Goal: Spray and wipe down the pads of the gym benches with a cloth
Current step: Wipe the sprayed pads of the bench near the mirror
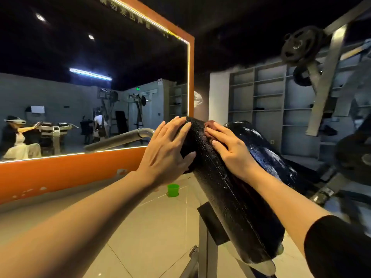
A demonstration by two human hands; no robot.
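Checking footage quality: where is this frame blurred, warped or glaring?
Head view: the weight rack at right is motion-blurred; wide-angle distortion bends the mirror frame; its light strip glares; wet sheen glints on the black pad; both hands are sharp.

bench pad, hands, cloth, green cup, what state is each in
bench pad: tilted, wet droplets on its surface
left hand: flat, fingers straight on the pad's top end
right hand: pressing a dark red cloth to the pad
green cup: upright on the floor
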